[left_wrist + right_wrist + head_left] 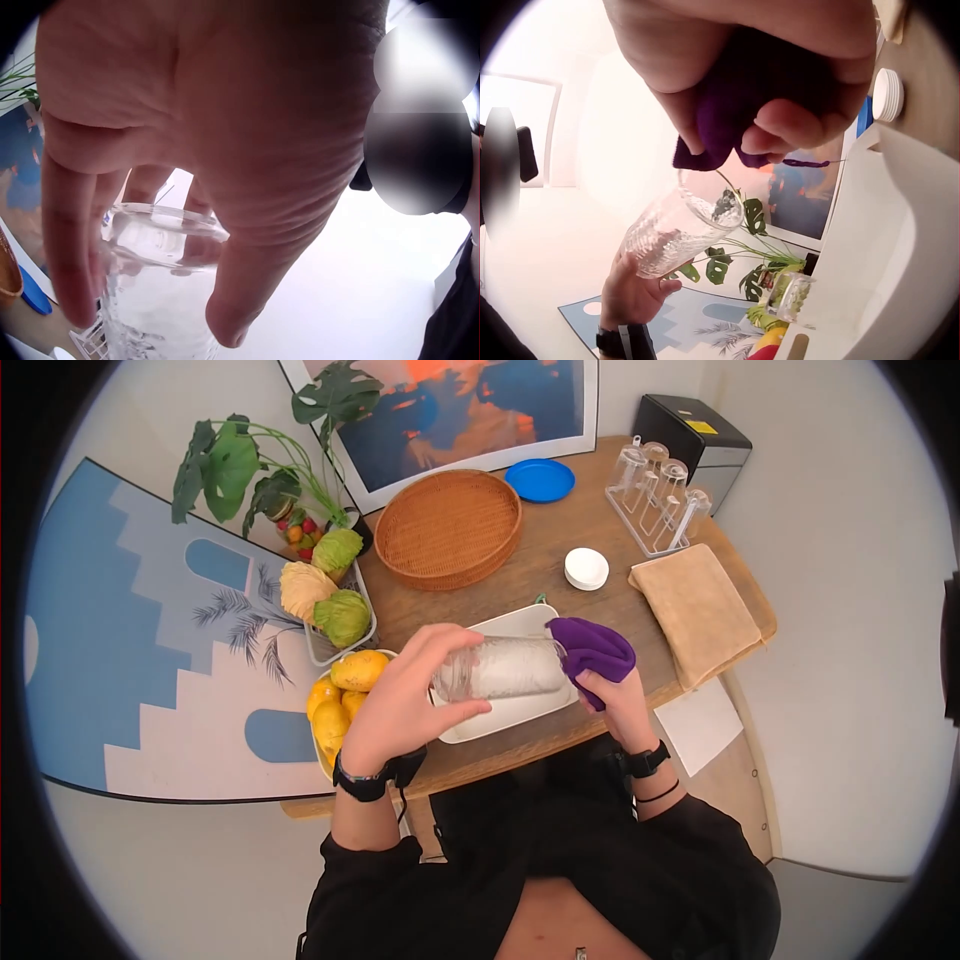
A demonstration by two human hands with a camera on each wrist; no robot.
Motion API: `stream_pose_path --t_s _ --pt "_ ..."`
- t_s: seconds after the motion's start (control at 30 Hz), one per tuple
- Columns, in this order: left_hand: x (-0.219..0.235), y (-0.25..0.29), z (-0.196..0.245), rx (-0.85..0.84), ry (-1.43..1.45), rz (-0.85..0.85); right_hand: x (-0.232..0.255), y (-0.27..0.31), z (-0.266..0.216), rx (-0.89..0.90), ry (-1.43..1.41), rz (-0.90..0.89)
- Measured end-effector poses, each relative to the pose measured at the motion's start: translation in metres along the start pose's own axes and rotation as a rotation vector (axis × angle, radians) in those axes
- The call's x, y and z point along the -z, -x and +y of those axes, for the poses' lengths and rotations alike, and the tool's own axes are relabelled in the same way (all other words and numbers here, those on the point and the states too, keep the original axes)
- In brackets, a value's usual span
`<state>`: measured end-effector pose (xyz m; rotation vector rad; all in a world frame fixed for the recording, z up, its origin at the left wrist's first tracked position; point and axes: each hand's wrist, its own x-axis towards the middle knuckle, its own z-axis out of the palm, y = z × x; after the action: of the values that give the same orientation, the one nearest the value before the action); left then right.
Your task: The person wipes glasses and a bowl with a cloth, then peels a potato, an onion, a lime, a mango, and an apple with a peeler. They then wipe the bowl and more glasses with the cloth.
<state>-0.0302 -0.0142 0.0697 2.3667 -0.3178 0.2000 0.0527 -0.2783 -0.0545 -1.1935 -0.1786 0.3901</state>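
My left hand (405, 695) grips a clear textured drinking glass (510, 667) around its base end, thumb on the near side and fingers on the far side. The glass lies on its side in the air, mouth toward the right. In the left wrist view its thick base (161, 236) sits close under the palm. My right hand (622, 705) holds a bunched purple cloth (600, 648) right at the glass's mouth. The right wrist view shows the cloth (724, 112) gathered in the fingers, its lower edge overlapping the rim. Below both hands is a white rectangular basin (480, 728).
Yellow fruits (358, 670) and a clear bin (322, 650) of leafy heads stand at left. Farther back are a round wicker basket (450, 540) and a blue plate (540, 480). White bowls (587, 569), a rack with upturned glasses (665, 495) and a folded tan cloth (697, 610) lie rightward.
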Motion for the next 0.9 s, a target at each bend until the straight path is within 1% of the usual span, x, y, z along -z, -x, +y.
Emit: stream_pose_path --t_s 0.03,0.07,0.1,0.13,0.17,0.2,0.27,0.3,0.33,0.37,0.4,0.47,0.5,0.53,0.57,0.6,0.63,0.67,0.7,0.73,0.77,0.8,0.83,0.87,0.9 --pt "-0.001 0.007 -0.004 -0.038 0.085 0.01 -0.002 -0.002 0.003 -0.019 -0.096 -0.108" --pt "-0.002 0.015 -0.009 -0.073 0.171 0.02 -0.01 -0.004 0.003 -0.024 -0.089 -0.112" --pt "-0.006 0.021 -0.012 -0.055 0.283 0.011 -0.02 -0.004 0.002 -0.003 -0.042 -0.188" --pt "-0.008 0.027 -0.014 -0.05 0.289 0.016 -0.029 -0.005 0.0 0.017 0.003 -0.265" --pt "-0.01 0.032 -0.016 -0.031 0.325 0.029 -0.035 -0.006 -0.007 -0.072 0.051 -0.27" --pt "-0.011 0.036 -0.018 -0.013 0.36 0.041 -0.038 -0.009 0.0 -0.077 0.055 -0.272" --pt "-0.015 0.04 -0.027 -0.029 0.411 0.023 -0.048 -0.019 0.013 0.111 0.066 -0.338" --pt "-0.017 0.043 -0.032 -0.046 0.46 -0.001 -0.052 -0.019 0.011 0.107 0.067 -0.34" --pt "-0.021 0.045 -0.034 -0.043 0.462 0.0 -0.056 -0.017 0.005 0.039 0.036 -0.342" --pt "-0.025 0.045 -0.036 -0.126 0.422 0.007 -0.061 -0.016 -0.002 -0.026 0.007 -0.342" --pt "-0.028 0.045 -0.038 -0.21 0.382 0.013 -0.063 -0.016 -0.005 -0.025 0.009 -0.341" --pt "-0.029 0.044 -0.039 -0.218 0.402 0.024 -0.066 -0.017 -0.009 -0.097 0.018 -0.31" --pt "-0.027 0.042 -0.032 -0.231 0.302 0.122 -0.067 -0.018 -0.007 -0.096 0.02 -0.309" --pt "-0.026 0.04 -0.028 -0.245 0.2 0.219 -0.068 -0.02 -0.002 0.106 0.157 -0.313" --pt "-0.031 0.041 -0.031 -0.245 0.202 0.221 -0.069 -0.02 0.0 0.308 0.294 -0.315" --pt "-0.041 0.044 -0.038 -0.081 0.365 0.28 -0.069 -0.015 0.001 0.308 0.296 -0.318" --pt "-0.046 0.045 -0.041 0.083 0.526 0.339 -0.068 -0.007 0.003 0.479 0.511 -0.25" --pt "-0.038 0.042 -0.04 0.08 0.525 0.343 -0.067 -0.002 0.004 0.652 0.725 -0.176" --pt "-0.024 0.037 -0.038 0.38 0.737 0.18 -0.062 -0.001 0.005 0.733 0.775 -0.203" --pt "-0.016 0.033 -0.035 0.685 0.939 0.003 -0.062 -0.002 0.004 0.734 0.776 -0.201" --pt "-0.019 0.032 -0.031 0.667 0.907 0.035 -0.063 -0.003 0.003 0.732 0.754 -0.196" --pt "-0.025 0.033 -0.03 0.664 0.907 0.033 -0.063 -0.004 0.002 0.731 0.732 -0.19" --pt "-0.035 0.036 -0.032 0.568 0.827 0.102 -0.061 -0.004 0.002 0.733 0.733 -0.187" --pt "-0.042 0.037 -0.034 0.472 0.746 0.171 -0.058 -0.005 0.002 0.37 0.464 -0.216" --pt "-0.046 0.036 -0.036 0.471 0.745 0.169 -0.055 -0.004 0.002 0.009 0.19 -0.238"
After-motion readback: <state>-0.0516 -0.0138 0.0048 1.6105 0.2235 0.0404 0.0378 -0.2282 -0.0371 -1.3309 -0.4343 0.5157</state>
